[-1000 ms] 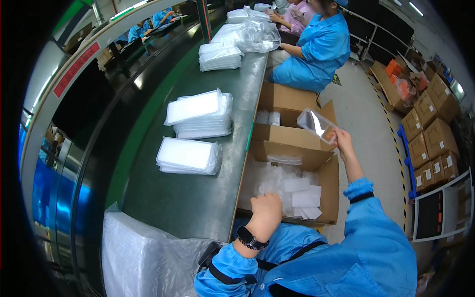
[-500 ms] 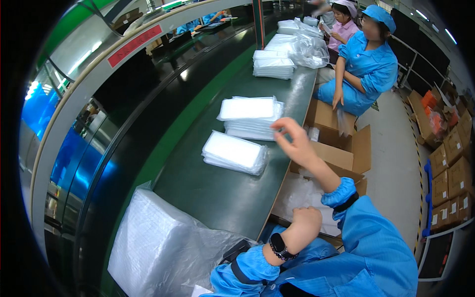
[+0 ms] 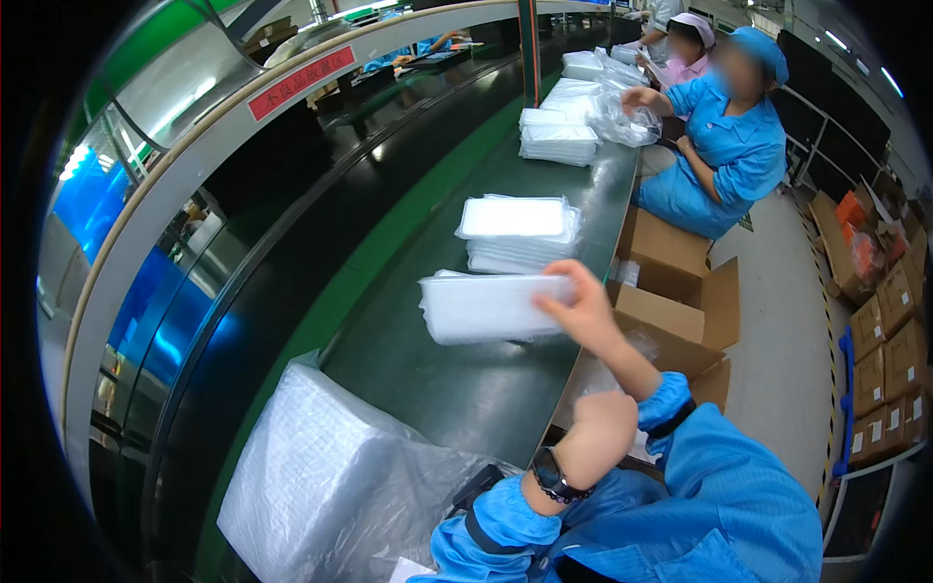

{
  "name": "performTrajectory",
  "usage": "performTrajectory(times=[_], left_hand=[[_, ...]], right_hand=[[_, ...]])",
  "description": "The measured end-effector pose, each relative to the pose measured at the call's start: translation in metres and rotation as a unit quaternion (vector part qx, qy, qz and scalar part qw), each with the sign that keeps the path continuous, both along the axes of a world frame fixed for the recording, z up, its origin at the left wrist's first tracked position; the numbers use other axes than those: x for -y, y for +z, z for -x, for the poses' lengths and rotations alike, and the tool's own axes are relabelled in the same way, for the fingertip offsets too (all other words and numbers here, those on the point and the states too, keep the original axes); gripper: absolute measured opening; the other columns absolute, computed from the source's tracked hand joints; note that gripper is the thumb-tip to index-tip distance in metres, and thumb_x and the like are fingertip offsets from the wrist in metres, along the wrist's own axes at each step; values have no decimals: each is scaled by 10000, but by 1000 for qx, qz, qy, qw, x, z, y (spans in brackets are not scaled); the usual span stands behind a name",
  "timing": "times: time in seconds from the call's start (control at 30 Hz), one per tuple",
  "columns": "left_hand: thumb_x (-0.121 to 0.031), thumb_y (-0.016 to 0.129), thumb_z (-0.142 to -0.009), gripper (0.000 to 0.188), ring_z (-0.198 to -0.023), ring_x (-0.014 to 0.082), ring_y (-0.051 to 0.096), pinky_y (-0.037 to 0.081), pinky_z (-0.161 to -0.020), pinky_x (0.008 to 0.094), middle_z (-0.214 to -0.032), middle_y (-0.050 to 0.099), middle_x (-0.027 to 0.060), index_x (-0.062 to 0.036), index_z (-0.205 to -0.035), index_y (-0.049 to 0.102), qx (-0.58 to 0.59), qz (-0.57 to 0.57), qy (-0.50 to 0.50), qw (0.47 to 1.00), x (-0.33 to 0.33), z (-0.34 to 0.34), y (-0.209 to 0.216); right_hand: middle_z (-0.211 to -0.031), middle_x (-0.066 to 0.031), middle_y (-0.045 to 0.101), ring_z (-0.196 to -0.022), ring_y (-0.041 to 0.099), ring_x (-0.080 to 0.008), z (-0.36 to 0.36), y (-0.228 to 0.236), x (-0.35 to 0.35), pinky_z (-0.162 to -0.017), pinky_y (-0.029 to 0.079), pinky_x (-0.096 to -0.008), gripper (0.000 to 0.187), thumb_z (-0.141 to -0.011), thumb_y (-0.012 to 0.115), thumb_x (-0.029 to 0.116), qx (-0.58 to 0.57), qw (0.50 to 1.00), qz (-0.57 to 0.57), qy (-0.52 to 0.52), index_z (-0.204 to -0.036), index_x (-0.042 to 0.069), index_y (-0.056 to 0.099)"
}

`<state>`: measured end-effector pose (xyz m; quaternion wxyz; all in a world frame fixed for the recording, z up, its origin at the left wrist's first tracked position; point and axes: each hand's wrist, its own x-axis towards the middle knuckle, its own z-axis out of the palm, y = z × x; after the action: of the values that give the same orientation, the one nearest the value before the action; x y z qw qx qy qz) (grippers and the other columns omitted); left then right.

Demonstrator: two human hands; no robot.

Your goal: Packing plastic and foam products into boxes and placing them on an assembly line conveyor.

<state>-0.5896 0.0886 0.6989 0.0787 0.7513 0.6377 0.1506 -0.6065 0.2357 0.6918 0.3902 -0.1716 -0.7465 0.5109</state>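
Right grip (image 3: 589, 313) holds blurred packets (image 3: 486, 311); left grip (image 3: 606, 424) half-hidden.

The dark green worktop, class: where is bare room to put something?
Bare: the dark green flat worktop between the white rectangular film-wrapped stack in the right hand and the white plastic-covered block; a strip between the white middle stack and white farther stack. Crowded: the far end, with a crumpled clear plastic bag and white packs.

Right hand (image 3: 589, 316) outstretched, fingers (image 3: 571, 271) pinched; left hand (image 3: 608, 426) lower, fingers hidden
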Motion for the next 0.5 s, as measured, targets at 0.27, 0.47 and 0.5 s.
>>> performTrajectory(times=[0.27,0.47,0.5], left_hand=[[-280,504,-913,365,-646,329,628,499,-619,385,-699,647,175,14,-760,655,191,24,92,977,-37,35,33],[-224,587,-886,268,-543,280,542,433,-562,342,-650,598,176,39,-870,635,375,-22,-18,927,-51,4,19],[-224,587,-886,268,-543,280,542,433,-562,342,-650,598,176,39,-870,635,374,-16,-23,927,-50,2,16]], right_hand=[[-1067,-50,566,-979,553,-135,-199,-74,-7,-860,462,-293,370,-842,628,91,-200,918,342,-28,-1171,46,464],[-1013,-37,574,-951,557,-125,-222,-88,-5,-826,461,-279,312,-868,602,80,-152,937,285,-132,-1155,55,482],[-1013,-37,574,-951,557,-125,-225,-86,-9,-826,461,-279,312,-868,602,80,-155,935,288,-138,-1155,55,482]])
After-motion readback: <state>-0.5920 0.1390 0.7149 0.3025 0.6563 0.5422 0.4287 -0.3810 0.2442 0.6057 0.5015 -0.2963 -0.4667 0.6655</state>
